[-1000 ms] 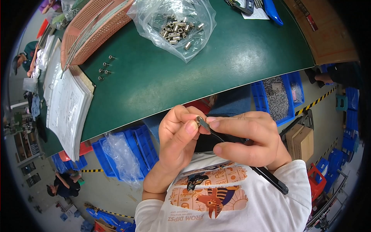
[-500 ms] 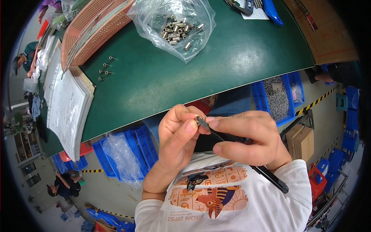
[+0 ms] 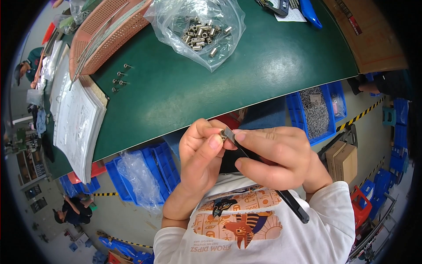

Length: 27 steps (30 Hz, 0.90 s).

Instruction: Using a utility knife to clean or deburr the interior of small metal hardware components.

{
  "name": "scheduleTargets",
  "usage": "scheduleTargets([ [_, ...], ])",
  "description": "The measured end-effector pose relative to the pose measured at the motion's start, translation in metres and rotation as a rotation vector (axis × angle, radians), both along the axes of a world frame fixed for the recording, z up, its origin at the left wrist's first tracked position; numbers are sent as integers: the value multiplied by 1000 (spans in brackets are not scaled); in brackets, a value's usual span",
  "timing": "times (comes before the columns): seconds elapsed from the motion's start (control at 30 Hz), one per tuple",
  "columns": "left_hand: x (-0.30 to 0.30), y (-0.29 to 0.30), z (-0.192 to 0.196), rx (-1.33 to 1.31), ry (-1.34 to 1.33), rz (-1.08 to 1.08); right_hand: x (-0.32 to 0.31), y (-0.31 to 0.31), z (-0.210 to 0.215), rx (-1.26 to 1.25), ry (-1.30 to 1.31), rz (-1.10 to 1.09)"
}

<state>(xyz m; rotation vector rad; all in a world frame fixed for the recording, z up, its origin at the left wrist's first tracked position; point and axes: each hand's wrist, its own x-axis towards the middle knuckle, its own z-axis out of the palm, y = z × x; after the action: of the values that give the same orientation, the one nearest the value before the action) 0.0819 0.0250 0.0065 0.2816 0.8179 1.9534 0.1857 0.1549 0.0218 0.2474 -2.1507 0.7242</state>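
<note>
My left hand (image 3: 198, 152) pinches a small shiny metal fitting (image 3: 223, 136) between thumb and forefinger, just past the table's near edge. The fingers cover most of that fitting. My right hand (image 3: 277, 154) is closed round a slim black utility knife (image 3: 293, 207), its handle slanting down toward my shirt. The knife's flat grey blade (image 3: 229, 133) meets the fitting at my left fingertips; whether its tip goes inside cannot be made out. On the green table (image 3: 184, 94), an opened clear plastic bag (image 3: 171, 33) holds many short metal sleeves (image 3: 200, 35).
Several small metal parts (image 3: 118, 82) lie loose at the table's left. Beside them are a pink perforated basket (image 3: 107, 42) with thin rods and a stack of papers (image 3: 79, 127). Blue bins (image 3: 145, 174) stand below the edge; a cardboard box (image 3: 382, 35) is at far right.
The knife has turned in my right hand, its handle end swinging left and down. The blade now lies flatter across the fitting's end. My left hand has barely moved.
</note>
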Motion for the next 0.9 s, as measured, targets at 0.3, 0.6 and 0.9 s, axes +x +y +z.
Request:
scheduleTargets([
  [0.3, 2, 1, 5, -28, 22, -11, 4, 2, 1, -99, 3, 55],
  [0.6, 0, -1, 3, 20, 1, -43, 4, 1, 1, -117, -6, 67],
  [0.9, 2, 0, 5, 0, 27, 5, 4, -2, -1, -61, 4, 6],
])
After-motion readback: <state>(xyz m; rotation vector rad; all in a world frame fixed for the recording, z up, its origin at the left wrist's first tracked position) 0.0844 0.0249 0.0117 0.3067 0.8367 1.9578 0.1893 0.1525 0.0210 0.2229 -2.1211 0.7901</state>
